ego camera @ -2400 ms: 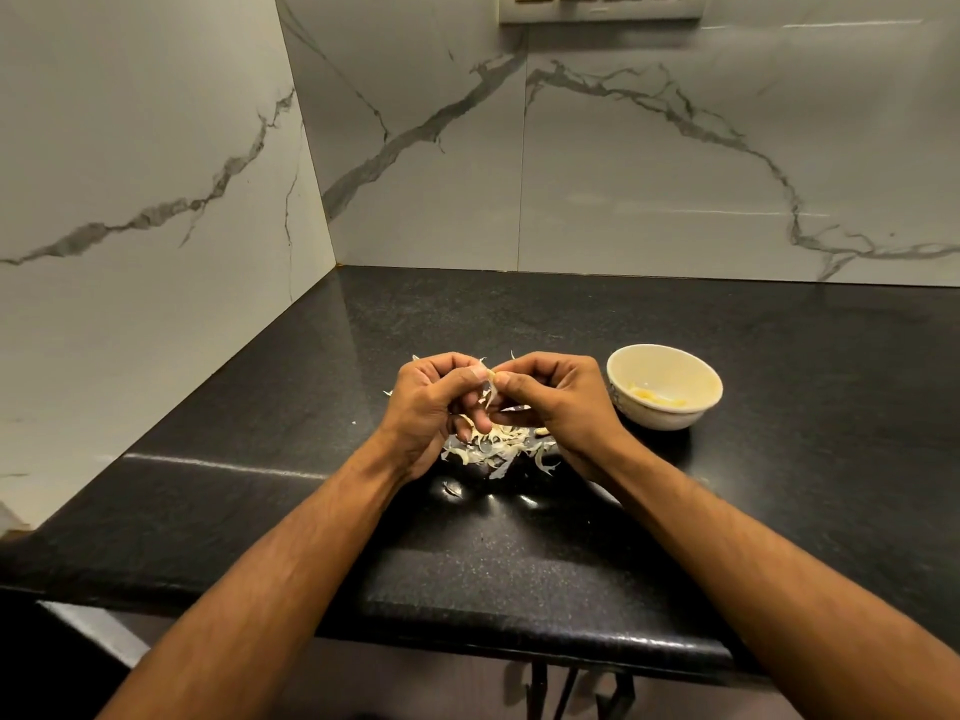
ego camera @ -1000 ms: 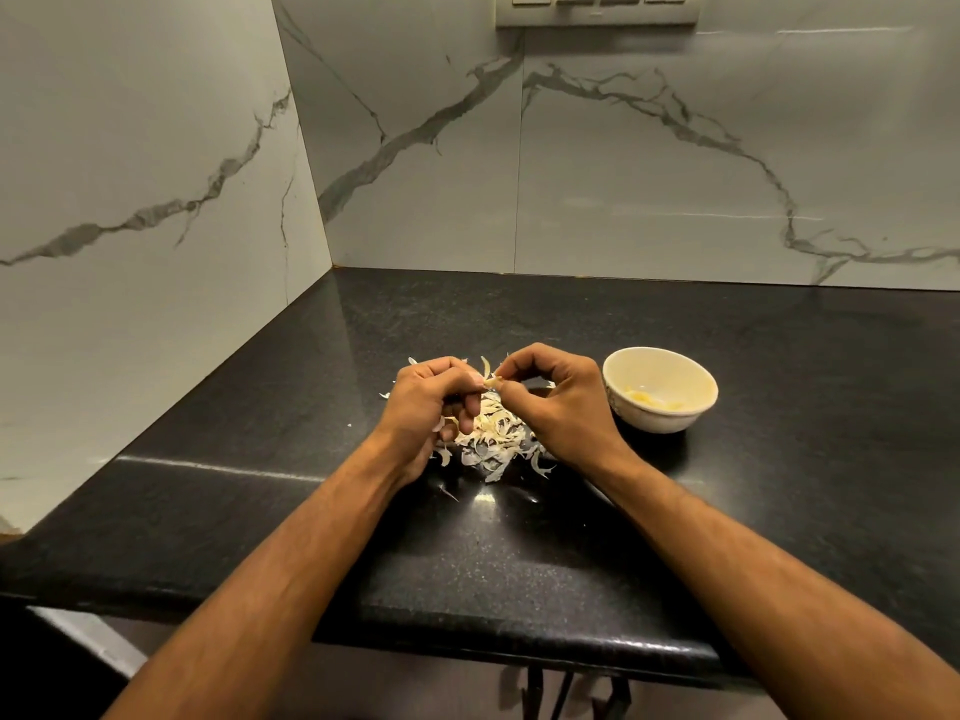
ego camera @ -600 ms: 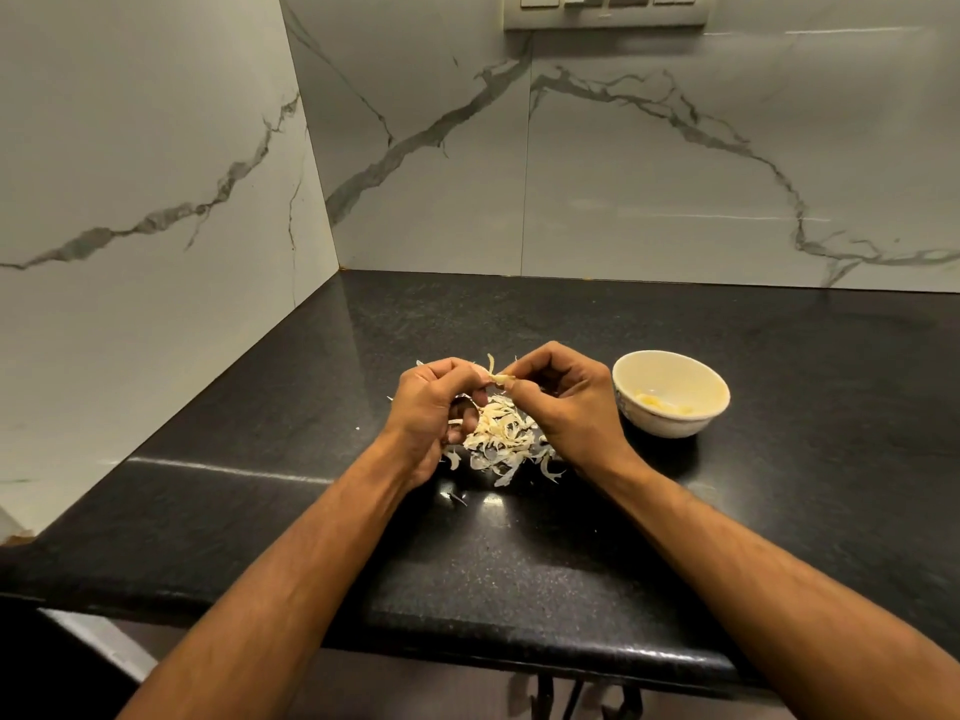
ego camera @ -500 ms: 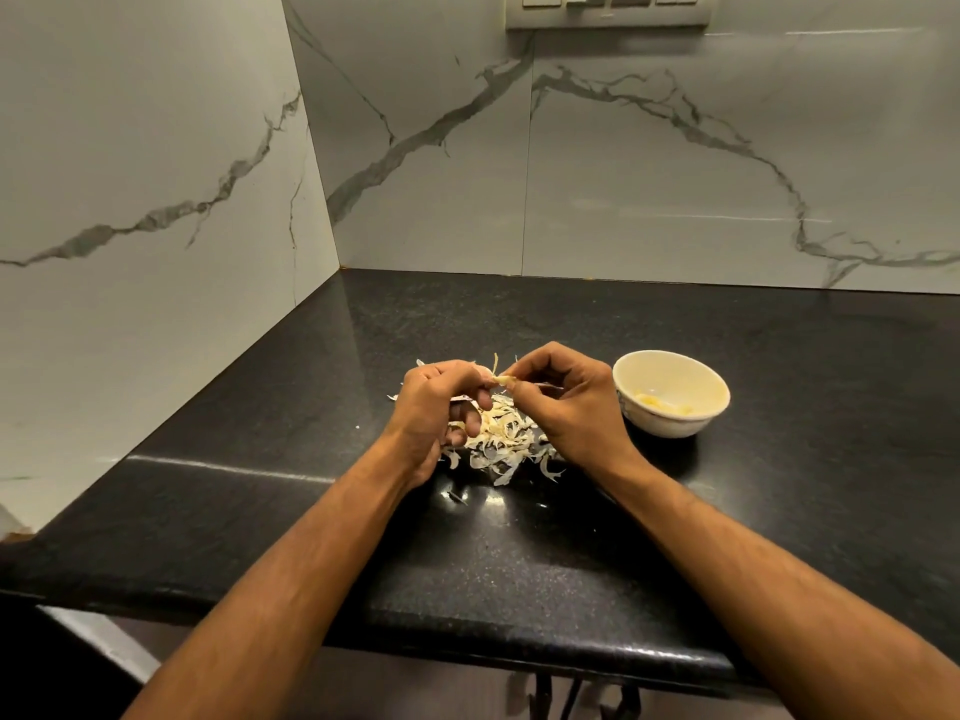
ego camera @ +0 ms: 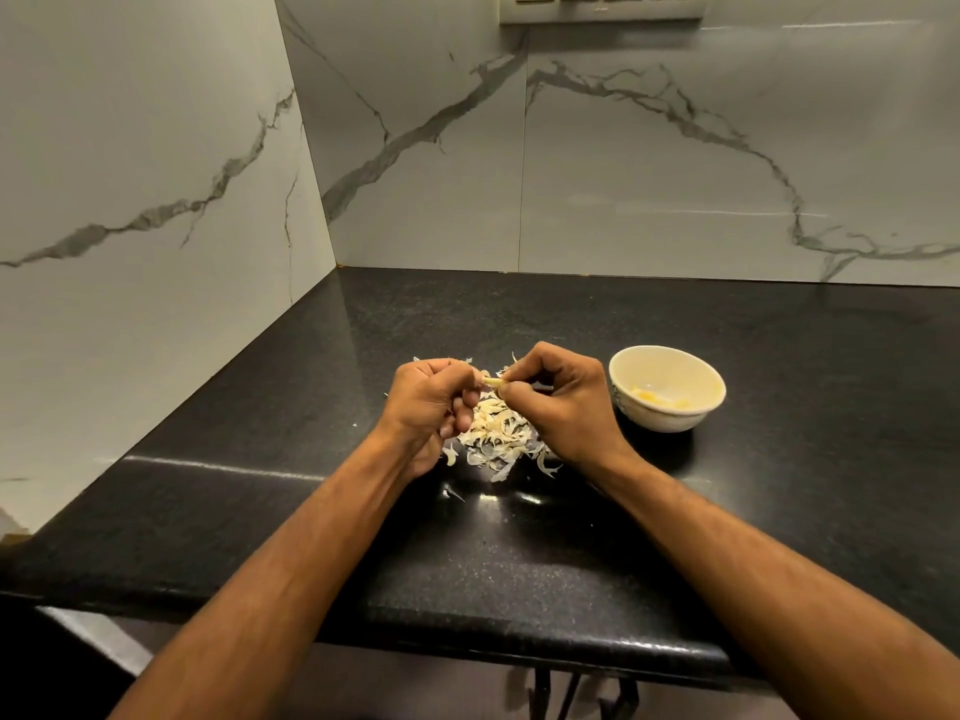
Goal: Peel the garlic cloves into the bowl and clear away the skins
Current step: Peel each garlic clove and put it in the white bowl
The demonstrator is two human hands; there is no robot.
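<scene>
Both hands are raised just above the black speckled countertop (ego camera: pixel 519 574), meeting over a heap of garlic skins (ego camera: pixel 496 439). The left hand (ego camera: pixel 423 402) has its fingers curled inward, thumb and forefinger pinching one end of a small pale garlic clove (ego camera: pixel 492 380). The right hand (ego camera: pixel 558 402) is likewise curled, its thumb and forefinger tips closed on the other end of the same clove. The clove sits between the two sets of fingertips, held clear of the pile beneath. How much skin it carries is too small to tell.

The skins lie in a loose, papery, off-white mound directly under and between the hands, touching the counter. A few stray flakes lie at the heap's near edge and to its left. One curled piece rests beside the left wrist.

A cream ceramic bowl (ego camera: pixel 704 407) stands upright on the counter just to the right of the right hand, apart from it. Inside, near the bottom, lie a few yellowish peeled garlic cloves (ego camera: pixel 657 398).

Behind the counter, white marble-patterned wall panels (ego camera: pixel 649 163) with grey veins meet at a corner on the left. A switch plate (ego camera: pixel 602 7) is partly visible at the top edge.
</scene>
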